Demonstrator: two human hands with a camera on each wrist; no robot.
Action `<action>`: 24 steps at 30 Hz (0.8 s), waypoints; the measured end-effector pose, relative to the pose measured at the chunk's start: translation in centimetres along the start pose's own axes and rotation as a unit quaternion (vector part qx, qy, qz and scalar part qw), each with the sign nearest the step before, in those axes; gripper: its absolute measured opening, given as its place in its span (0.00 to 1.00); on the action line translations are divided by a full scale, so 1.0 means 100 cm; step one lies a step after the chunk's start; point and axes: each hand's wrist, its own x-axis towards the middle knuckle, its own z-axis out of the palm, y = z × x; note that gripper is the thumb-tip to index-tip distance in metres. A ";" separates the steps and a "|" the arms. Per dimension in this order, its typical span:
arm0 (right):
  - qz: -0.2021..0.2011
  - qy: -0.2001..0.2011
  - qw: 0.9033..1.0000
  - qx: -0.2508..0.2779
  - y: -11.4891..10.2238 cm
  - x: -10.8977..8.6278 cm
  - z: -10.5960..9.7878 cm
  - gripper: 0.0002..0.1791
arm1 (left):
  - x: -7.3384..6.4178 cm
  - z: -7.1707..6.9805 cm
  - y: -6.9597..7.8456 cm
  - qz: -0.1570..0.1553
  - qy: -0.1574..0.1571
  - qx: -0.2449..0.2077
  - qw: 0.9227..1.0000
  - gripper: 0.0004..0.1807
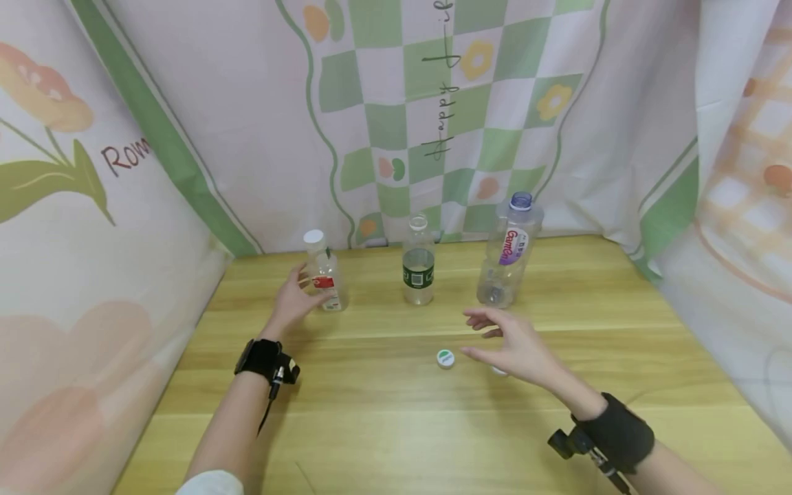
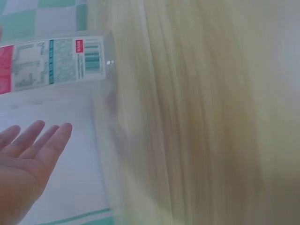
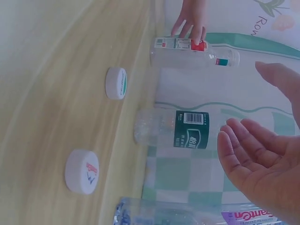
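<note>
My left hand (image 1: 295,297) is beside a clear bottle with a red and white label (image 1: 324,282) and a white top, thumb and fingers spread around its side. In the left wrist view the fingers (image 2: 51,143) are extended, with a gap to the bottle (image 2: 56,63). My right hand (image 1: 516,346) hovers over the table with its fingers loosely bent and nothing in them. Near it lies a white bottle cap with a green mark (image 1: 445,359). Another white cap with red print (image 3: 82,171) is mostly hidden under that hand in the head view.
A clear bottle with a green label (image 1: 419,275), without a cap, stands in the middle. To its right stands a larger uncapped bottle with a purple and white label (image 1: 510,251). Patterned curtain (image 1: 383,124) hangs behind the wooden table (image 1: 383,440).
</note>
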 end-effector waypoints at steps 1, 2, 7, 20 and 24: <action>0.001 0.000 1.000 0.004 0.001 -0.001 0.001 0.31 | 0.003 0.002 0.000 -0.002 -0.004 -0.010 1.000 0.60; 0.002 0.000 1.000 0.007 0.002 -0.002 0.002 0.31 | 0.006 0.004 -0.001 -0.003 -0.008 -0.017 1.000 0.60; 0.009 -0.003 1.000 -0.001 0.003 -0.009 0.004 0.31 | 0.016 0.013 -0.005 -0.002 -0.013 -0.019 1.000 0.61; 0.011 0.003 1.000 -0.001 0.004 -0.015 0.011 0.32 | 0.021 0.023 -0.010 0.031 0.023 0.017 0.999 0.49; 0.010 0.003 1.000 -0.002 0.005 -0.014 0.011 0.32 | 0.017 0.020 -0.006 0.044 0.022 0.008 0.999 0.47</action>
